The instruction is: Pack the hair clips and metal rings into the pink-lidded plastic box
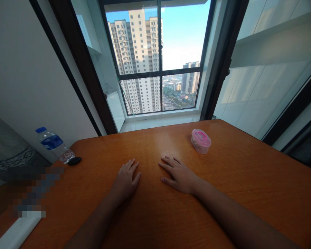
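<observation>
My left hand (126, 180) lies palm down on the wooden table (150, 214), its fingers stretched out and holding nothing. To its right, my right hand (178, 174) also rests flat on the tabletop with fingers spread. A gap of bare wood separates the two hands. Beyond my right hand, a little to the right, stands a small clear plastic container (201, 141) with a pink lid. Neither hand touches it. The lid looks closed, and what is inside cannot be made out.
At the table's left edge stands a clear water bottle (54, 145) with a blue cap, beside a small black object (74, 161). A white flat object (19, 230) lies at lower left, partly blurred out. Past the table's far edge is a window (160, 72).
</observation>
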Demonstrator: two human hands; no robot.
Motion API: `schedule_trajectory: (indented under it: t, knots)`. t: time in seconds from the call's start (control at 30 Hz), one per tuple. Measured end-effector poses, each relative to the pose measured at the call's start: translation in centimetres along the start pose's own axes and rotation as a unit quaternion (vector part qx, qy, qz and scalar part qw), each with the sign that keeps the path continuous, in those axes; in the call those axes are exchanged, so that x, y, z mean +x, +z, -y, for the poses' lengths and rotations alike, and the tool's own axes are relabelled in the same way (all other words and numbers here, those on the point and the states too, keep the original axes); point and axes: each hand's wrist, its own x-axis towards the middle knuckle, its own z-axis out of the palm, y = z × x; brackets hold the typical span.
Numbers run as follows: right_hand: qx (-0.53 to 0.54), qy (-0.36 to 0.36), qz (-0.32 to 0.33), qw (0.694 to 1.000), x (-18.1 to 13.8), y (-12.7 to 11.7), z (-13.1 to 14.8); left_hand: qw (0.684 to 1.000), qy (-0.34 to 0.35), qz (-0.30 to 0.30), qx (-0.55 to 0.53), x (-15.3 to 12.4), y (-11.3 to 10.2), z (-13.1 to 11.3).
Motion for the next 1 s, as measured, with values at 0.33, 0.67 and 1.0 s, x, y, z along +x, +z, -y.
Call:
schedule_trajectory:
  t: [0.33,0.67,1.0]
  knots:
    - [-0.004,0.002,0.002,1.0,0.1,0.0,0.0,1.0,0.0,0.006,0.01,0.0,0.1,0.1]
    - [0.004,0.001,0.0,1.0,0.0,0.1,0.0,1.0,-0.004,0.006,0.009,0.0,0.0,0.0]
    - [0.037,-0.072,-0.078,0.994,0.0,-1.6,2.5,1.0,-0.002,-0.003,-0.004,0.0,0.5,0.4]
